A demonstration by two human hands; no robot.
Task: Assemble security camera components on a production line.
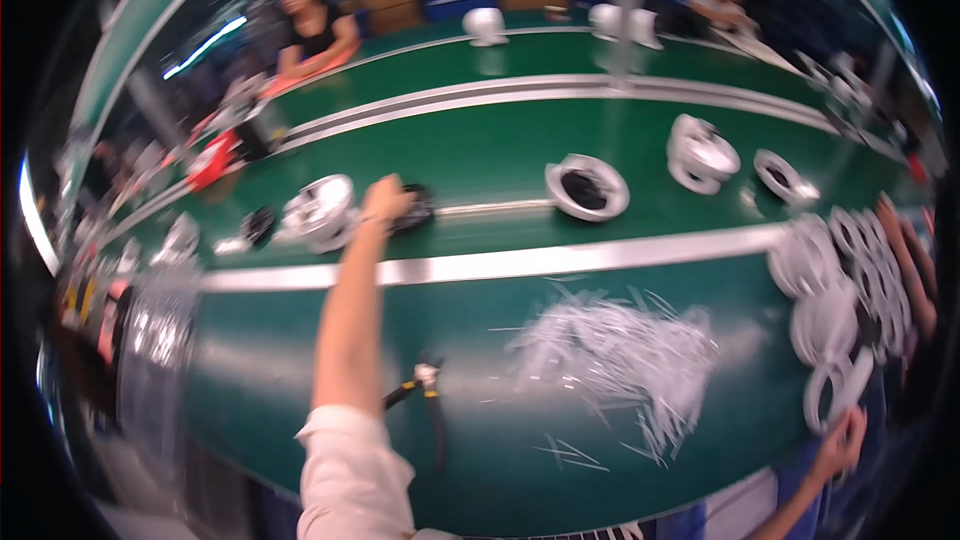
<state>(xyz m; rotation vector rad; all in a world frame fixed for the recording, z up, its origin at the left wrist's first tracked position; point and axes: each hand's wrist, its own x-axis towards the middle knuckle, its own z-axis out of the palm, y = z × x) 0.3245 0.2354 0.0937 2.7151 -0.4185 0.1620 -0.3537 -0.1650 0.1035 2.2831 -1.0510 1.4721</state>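
My left hand (388,202) reaches forward over the green conveyor, its fingers closed at a black round part (414,210); blur hides the exact grip. Just left of it is a white round housing (322,212). At the lower right my right hand (842,443) is closed at the lower edge of a white plastic ring (822,395), below stacks of similar rings (805,258). Pliers (428,380) with black and yellow handles lie on the bench beside my left forearm. A loose heap of thin, clear-white strips (620,350) covers the bench between my arms.
Farther right on the conveyor (480,155) are a white bowl-shaped housing with black contents (588,188), another white housing (702,153) and a white ring-shaped part (785,178). Clear plastic bags (158,330) hang at the left. A co-worker's arms (908,265) are close at the right.
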